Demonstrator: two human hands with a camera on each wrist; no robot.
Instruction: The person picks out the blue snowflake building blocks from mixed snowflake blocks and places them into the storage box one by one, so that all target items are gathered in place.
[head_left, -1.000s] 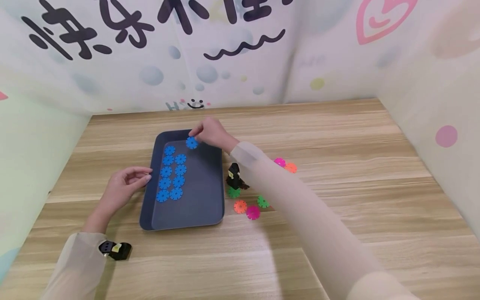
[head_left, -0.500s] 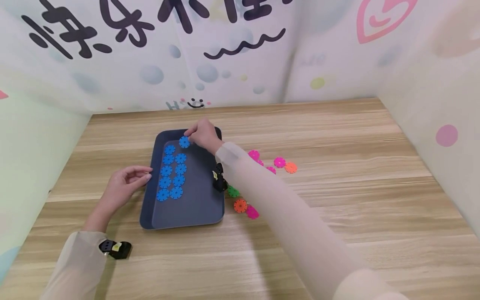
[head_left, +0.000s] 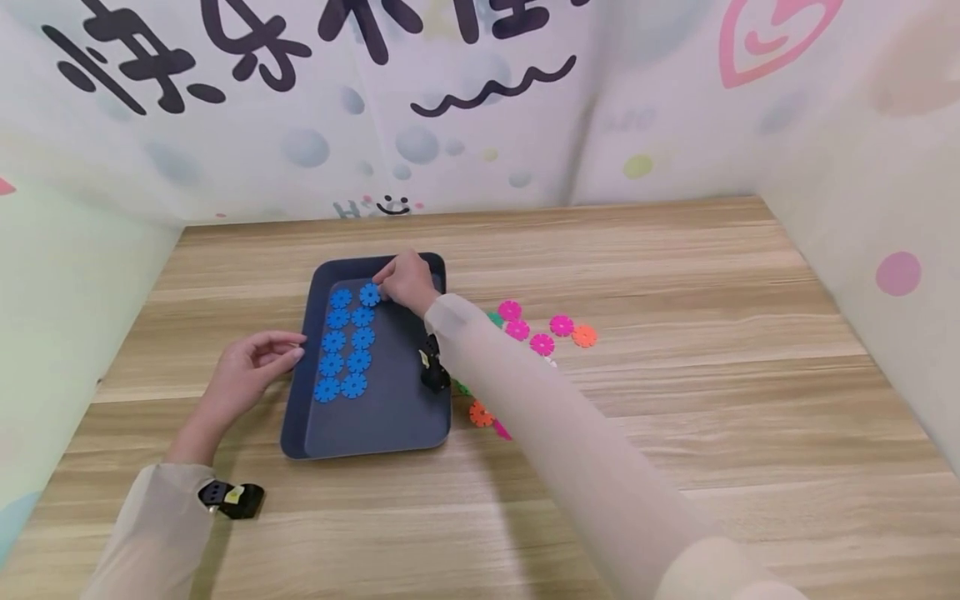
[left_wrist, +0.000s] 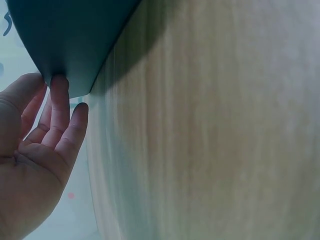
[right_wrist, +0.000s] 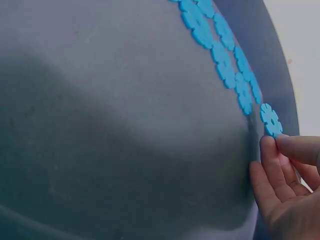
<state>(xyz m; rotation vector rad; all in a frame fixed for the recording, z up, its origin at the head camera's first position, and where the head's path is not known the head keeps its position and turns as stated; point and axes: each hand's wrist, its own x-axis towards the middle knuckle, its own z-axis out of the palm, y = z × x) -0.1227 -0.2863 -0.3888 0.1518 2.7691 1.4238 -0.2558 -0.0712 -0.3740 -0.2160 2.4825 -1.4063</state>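
My right hand [head_left: 407, 282] pinches a blue disc [head_left: 369, 294] at the tray's [head_left: 390, 408] far end, extending the blue rows; left hand [head_left: 243, 375], fingers relaxed, steadies the tray's left wall.

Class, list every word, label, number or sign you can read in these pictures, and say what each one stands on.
Large black brush characters on the back wall: cut off by the picture's top edge, not readable.
Small coloured letters by the smiley face: too small and blurred; only a possible "H" shows.
Blue discs, tray, table: no text.
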